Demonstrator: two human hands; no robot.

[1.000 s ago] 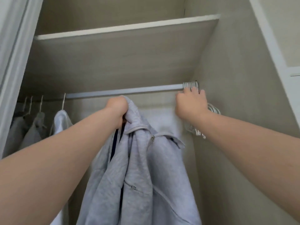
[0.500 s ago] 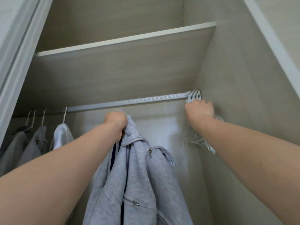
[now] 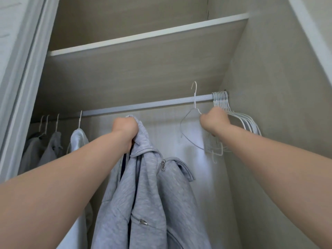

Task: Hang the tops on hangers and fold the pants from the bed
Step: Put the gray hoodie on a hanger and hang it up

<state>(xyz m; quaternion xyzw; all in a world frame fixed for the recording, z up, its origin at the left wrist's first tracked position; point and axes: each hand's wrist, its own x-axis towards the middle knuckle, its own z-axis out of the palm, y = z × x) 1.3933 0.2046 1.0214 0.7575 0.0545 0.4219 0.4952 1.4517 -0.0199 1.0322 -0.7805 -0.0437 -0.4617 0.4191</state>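
Here, your left hand [image 3: 125,127] clutches the grey zip hoodie [image 3: 143,194] near its collar. Your right hand [image 3: 214,121] grips a white wire hanger [image 3: 194,94], hook above the rail [image 3: 143,106].

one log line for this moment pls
left hand grips grey zip top | right hand holds white hanger, hook above rod | top not yet hung

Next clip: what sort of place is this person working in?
Most likely a built-in wardrobe: a hanging rail runs under a shelf, spare hangers bunch at its right end, hung tops crowd the left. The left hand grips a grey hoodie; the right hand grips a single hanger.
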